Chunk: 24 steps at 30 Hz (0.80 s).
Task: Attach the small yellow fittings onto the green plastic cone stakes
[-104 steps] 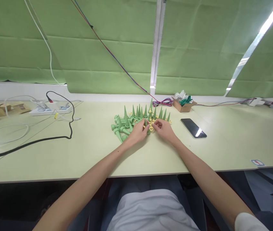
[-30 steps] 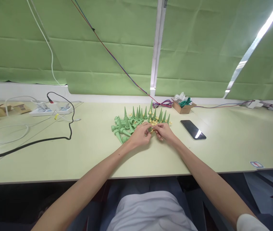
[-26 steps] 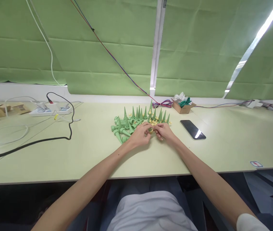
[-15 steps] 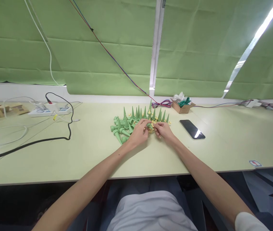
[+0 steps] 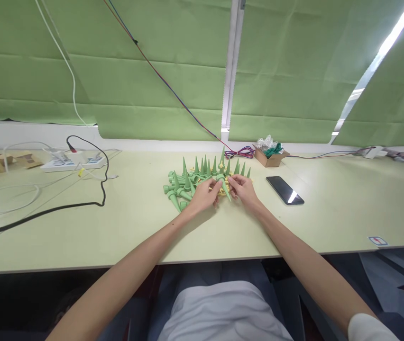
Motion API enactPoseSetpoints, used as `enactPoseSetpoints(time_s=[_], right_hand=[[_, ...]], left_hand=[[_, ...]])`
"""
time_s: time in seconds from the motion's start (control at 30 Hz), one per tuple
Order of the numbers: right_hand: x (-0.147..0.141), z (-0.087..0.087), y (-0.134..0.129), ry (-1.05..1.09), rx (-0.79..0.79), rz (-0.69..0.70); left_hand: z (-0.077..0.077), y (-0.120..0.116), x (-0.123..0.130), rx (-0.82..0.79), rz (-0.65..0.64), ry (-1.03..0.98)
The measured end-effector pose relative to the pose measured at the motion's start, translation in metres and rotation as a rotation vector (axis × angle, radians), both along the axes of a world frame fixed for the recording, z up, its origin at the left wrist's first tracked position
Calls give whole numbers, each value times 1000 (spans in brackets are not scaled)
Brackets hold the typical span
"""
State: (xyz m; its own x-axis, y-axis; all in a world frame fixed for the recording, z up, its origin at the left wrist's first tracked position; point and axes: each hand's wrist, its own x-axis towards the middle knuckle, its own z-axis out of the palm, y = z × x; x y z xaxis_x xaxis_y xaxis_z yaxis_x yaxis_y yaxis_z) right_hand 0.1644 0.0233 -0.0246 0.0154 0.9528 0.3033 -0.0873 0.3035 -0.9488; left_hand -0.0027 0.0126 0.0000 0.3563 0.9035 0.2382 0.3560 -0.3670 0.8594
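The left hand (image 5: 206, 193) pinches a green spike (image 5: 224, 187) by its collared end, tip slanting down between both hands; a firm hold there should stop it twisting. The right hand (image 5: 243, 189) bunches its fingers just beside; whether they grasp anything, I cannot tell. Yellow pieces (image 5: 222, 192) lie around, upright spikes (image 5: 214, 166) beyond.

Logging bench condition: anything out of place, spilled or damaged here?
Nothing looks spilled or damaged. Just untidy: a long black cable winds across the left of the pale tabletop, and some green plastic-looking cones lie jumbled on their sides while others stand upright.
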Motion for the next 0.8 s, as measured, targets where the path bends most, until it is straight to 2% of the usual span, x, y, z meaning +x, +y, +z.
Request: enactPoseSetpoints(time_s=[0.23, 0.53, 0.8], right_hand=[[0, 3, -2, 48, 10, 49], [1, 4, -3, 128, -78, 95], [0, 9, -6, 193, -182, 104]], left_hand=[[3, -4, 0, 56, -21, -1], [0, 1, -2, 280, -13, 109], [-3, 4, -2, 435, -17, 114]])
